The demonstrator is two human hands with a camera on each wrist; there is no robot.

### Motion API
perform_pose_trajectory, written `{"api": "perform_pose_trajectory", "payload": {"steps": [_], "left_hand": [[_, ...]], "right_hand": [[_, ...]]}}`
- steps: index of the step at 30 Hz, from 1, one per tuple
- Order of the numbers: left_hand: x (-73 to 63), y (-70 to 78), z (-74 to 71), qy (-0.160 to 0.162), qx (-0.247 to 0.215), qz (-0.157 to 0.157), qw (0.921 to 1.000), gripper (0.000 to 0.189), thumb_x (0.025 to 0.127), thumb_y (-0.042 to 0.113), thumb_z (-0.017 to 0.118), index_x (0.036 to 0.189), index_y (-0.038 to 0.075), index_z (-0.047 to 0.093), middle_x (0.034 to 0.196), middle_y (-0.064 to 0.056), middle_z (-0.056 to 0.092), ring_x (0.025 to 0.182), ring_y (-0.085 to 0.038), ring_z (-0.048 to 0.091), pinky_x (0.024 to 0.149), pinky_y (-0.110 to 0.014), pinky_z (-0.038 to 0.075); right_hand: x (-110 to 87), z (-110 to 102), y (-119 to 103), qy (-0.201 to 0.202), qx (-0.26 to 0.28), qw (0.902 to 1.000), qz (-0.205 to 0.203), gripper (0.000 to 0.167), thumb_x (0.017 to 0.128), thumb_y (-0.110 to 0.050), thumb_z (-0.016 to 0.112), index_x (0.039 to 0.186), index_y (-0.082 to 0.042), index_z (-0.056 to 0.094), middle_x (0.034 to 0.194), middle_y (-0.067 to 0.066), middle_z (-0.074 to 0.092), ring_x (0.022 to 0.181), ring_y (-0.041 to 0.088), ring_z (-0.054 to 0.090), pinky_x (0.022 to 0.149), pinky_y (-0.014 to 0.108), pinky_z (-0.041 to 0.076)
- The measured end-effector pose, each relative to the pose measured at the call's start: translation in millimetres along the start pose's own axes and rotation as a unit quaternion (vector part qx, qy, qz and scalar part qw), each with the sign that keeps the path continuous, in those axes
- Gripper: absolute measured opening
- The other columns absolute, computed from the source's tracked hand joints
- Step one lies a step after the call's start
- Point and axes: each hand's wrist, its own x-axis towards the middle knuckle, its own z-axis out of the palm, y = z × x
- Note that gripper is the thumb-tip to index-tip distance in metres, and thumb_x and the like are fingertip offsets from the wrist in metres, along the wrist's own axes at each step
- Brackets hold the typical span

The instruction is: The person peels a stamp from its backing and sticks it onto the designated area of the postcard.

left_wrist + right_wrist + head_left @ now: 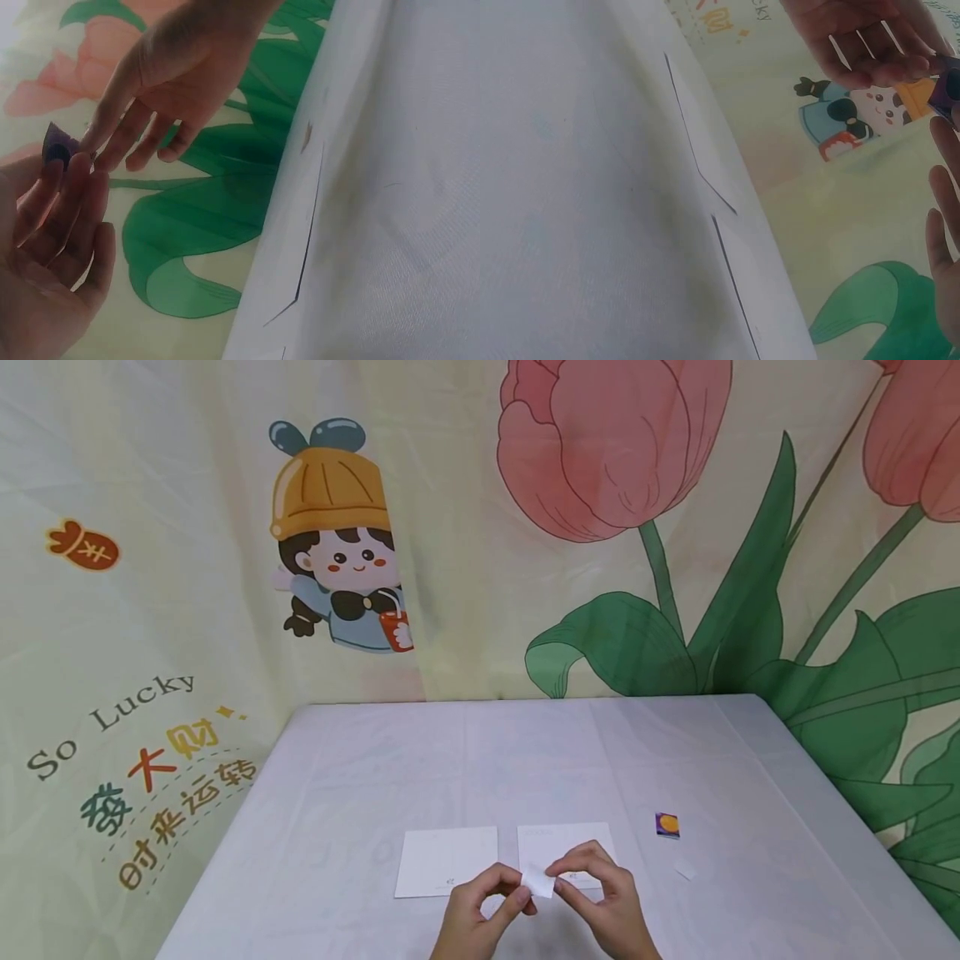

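Between my hands, in the head view, is a small square piece of paper (537, 882) with its white side up. Its underside is dark purple in the left wrist view, where the purple piece (58, 146) is at the fingertips. My left hand (486, 910) pinches its left edge between thumb and curled fingers. At the right edge, my right hand (606, 897) holds it with thumb and index fingertip. In the right wrist view the purple side (946, 94) shows at the frame's right border, partly cut off. Both hands are raised over the near part of the table.
Two white rectangular cards lie side by side, a left card (447, 860) and a right card (566, 839) partly behind my right hand. To the right are a small purple square with an orange circle (667, 825) and a white scrap (685, 871). A white cloth covers the table (375, 760).
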Motion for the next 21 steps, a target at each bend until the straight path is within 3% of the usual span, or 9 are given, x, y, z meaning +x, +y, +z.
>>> {"api": "perform_pose_trajectory", "payload": {"steps": [4, 7, 10, 14, 17, 21], "left_hand": [[1.4, -3.7, 1.6, 0.044, 0.050, 0.106, 0.9921, 0.011, 0.086, 0.002, 0.062, 0.084, 0.013, 0.060, 0.068, 0.004, 0.066, 0.065, -0.007, 0.062, 0.060, -0.024, 0.048], [3.6, -4.3, 1.3, 0.073, 0.079, 0.157, 0.9818, 0.014, 0.082, -0.002, 0.065, 0.082, 0.012, 0.060, 0.067, 0.004, 0.064, 0.064, -0.006, 0.061, 0.060, -0.021, 0.047], [6.1, 1.3, 0.3, 0.102, 0.100, 0.172, 0.9746, 0.017, 0.078, -0.003, 0.069, 0.080, 0.011, 0.059, 0.066, 0.003, 0.063, 0.062, -0.005, 0.060, 0.061, -0.018, 0.046], [9.9, 22.4, -1.1, 0.139, 0.116, 0.179, 0.9670, 0.022, 0.072, -0.006, 0.073, 0.080, 0.008, 0.057, 0.066, 0.001, 0.060, 0.060, -0.006, 0.058, 0.060, -0.017, 0.046], [12.4, 37.1, -2.5, 0.155, 0.121, 0.180, 0.9637, 0.025, 0.069, -0.009, 0.074, 0.080, 0.006, 0.056, 0.067, -0.001, 0.060, 0.059, -0.008, 0.057, 0.060, -0.016, 0.045], [14.0, 35.1, -3.7, 0.164, 0.127, 0.187, 0.9602, 0.026, 0.067, -0.011, 0.074, 0.080, 0.005, 0.058, 0.067, -0.002, 0.061, 0.058, -0.010, 0.057, 0.060, -0.016, 0.045]], "right_hand": [[-1.1, 1, 0, -0.006, -0.008, 0.9997, 0.020, 0.021, 0.079, 0.002, 0.070, 0.091, -0.014, 0.069, 0.084, -0.003, 0.063, 0.083, 0.012, 0.052, 0.074, 0.025, 0.044], [-2.0, 2, 1, -0.010, 0.008, 0.9998, 0.018, 0.022, 0.078, 0.005, 0.070, 0.091, -0.012, 0.069, 0.084, -0.001, 0.063, 0.083, 0.013, 0.052, 0.073, 0.026, 0.044], [-3.6, 4, 1, -0.011, 0.033, 0.9989, 0.033, 0.023, 0.076, 0.007, 0.070, 0.090, -0.011, 0.068, 0.084, 0.002, 0.063, 0.083, 0.015, 0.053, 0.074, 0.026, 0.045], [-6.5, 7, -2, -0.012, 0.074, 0.9935, 0.086, 0.019, 0.077, 0.006, 0.070, 0.088, -0.010, 0.068, 0.083, 0.004, 0.062, 0.082, 0.015, 0.054, 0.077, 0.027, 0.044], [-7.2, 8, -2, -0.023, 0.117, 0.9898, 0.077, 0.020, 0.078, 0.010, 0.066, 0.089, -0.006, 0.068, 0.083, 0.008, 0.062, 0.082, 0.016, 0.053, 0.076, 0.028, 0.043], [-7.0, 10, -3, -0.042, 0.175, 0.9823, 0.051, 0.022, 0.079, 0.015, 0.062, 0.092, -0.002, 0.066, 0.083, 0.009, 0.062, 0.082, 0.015, 0.052, 0.074, 0.029, 0.043]]}}
